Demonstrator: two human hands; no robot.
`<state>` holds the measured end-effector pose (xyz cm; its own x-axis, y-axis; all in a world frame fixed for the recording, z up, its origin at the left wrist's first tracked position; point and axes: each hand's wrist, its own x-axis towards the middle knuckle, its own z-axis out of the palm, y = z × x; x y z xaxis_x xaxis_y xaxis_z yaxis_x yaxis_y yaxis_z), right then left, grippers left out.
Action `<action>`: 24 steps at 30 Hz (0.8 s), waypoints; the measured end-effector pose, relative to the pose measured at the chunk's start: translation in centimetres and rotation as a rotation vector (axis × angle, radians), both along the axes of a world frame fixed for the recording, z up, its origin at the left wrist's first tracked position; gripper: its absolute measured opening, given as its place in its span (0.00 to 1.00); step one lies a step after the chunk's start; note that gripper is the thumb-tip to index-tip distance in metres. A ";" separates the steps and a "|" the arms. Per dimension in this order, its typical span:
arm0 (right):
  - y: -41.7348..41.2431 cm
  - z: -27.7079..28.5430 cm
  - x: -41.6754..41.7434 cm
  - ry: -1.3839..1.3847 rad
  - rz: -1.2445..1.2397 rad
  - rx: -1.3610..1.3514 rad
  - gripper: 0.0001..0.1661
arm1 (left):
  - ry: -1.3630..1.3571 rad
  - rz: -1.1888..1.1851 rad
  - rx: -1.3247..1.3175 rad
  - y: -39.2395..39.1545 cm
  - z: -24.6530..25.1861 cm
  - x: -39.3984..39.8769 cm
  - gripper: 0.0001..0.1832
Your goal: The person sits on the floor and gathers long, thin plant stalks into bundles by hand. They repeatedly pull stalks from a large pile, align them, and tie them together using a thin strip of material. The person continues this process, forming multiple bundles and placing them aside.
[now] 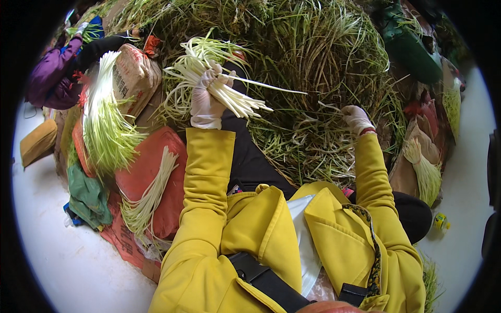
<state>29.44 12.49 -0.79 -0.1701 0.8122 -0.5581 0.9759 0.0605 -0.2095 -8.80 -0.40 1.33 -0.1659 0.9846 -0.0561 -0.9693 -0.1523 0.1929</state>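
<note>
My left hand (209, 94), in a thin whitish glove, grips a bunch of pale leafy stalks (240, 102) that look like garlic shoots or chives. The cut white ends point right, and the leafy ends curl up and left. One longer stalk (280, 89) sticks out past the others. My right hand (357, 119), also gloved, is low over a heap of green and dry stalks (313, 70). Its fingertips meet a pale strand (329, 105); whether they pinch it is unclear. Both my sleeves are yellow.
Left of me, a large pale bundle (103, 113) leans by a stuffed sack (135, 78). Loose stalks (156, 187) lie on a red sack (168, 152). A person in purple (54, 82) works far left. At right are a tied bundle (422, 172) and a small bottle (441, 222).
</note>
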 end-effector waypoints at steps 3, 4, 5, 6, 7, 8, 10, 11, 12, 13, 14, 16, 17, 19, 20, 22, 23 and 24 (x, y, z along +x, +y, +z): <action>-0.9 1.5 -2.5 0.596 0.214 0.218 0.24 | 0.029 0.056 -0.049 0.4 -0.2 1.6 0.07; -1.1 2.5 -3.9 0.853 0.365 0.213 0.25 | 0.071 0.002 0.011 0.7 -0.2 2.3 0.09; -1.8 2.8 -6.1 1.047 0.459 0.195 0.27 | 0.113 -0.050 0.072 0.9 -0.3 3.0 0.11; -3.2 2.7 -8.6 1.202 0.419 0.086 0.25 | 0.102 -0.030 0.057 1.0 -0.4 3.7 0.15; -4.5 2.7 -10.6 1.362 0.400 -0.073 0.23 | 0.144 -0.071 0.029 1.0 -0.4 4.0 0.17; -5.6 2.8 -11.8 1.304 0.396 -0.084 0.20 | 0.164 -0.062 0.011 0.9 -0.4 4.0 0.18; -7.3 2.8 -12.9 1.182 0.362 -0.205 0.15 | 0.170 -0.037 0.031 0.5 -0.1 3.3 0.19; -8.0 2.8 -12.8 1.170 0.212 -0.327 0.13 | 0.158 -0.022 0.082 0.2 0.1 2.7 0.19; -8.4 2.9 -12.5 1.117 0.187 -0.294 0.13 | 0.127 0.025 0.032 0.0 0.2 2.2 0.17; -8.5 3.1 -12.0 0.999 0.117 -0.258 0.12 | 0.093 0.076 -0.012 -0.1 0.4 1.9 0.15; -8.4 3.3 -11.7 1.043 -0.055 -0.368 0.13 | 0.057 0.038 0.036 0.1 0.4 2.0 0.15; -7.7 3.8 -11.7 1.171 0.052 -0.151 0.14 | 0.216 0.058 -0.040 0.6 0.5 3.0 0.17; -7.3 4.1 -12.1 1.186 0.112 -0.050 0.14 | 0.429 0.119 -0.188 0.8 0.5 4.2 0.18; -6.5 4.4 -13.4 0.981 0.372 0.233 0.15 | 0.518 0.088 -0.172 1.0 0.6 6.6 0.20; -6.4 4.5 -14.0 0.967 0.437 0.245 0.16 | 0.438 -0.011 -0.170 1.1 0.7 7.3 0.20; -5.9 4.3 -14.7 0.903 0.503 0.091 0.19 | 0.394 -0.152 -0.130 0.9 1.1 7.5 0.18; -5.3 4.0 -14.6 0.913 0.435 -0.001 0.20 | 0.491 -0.154 -0.190 0.8 1.4 6.8 0.18; -4.4 3.6 -14.3 0.904 0.370 -0.114 0.20 | 0.530 -0.096 -0.129 0.7 1.6 5.8 0.17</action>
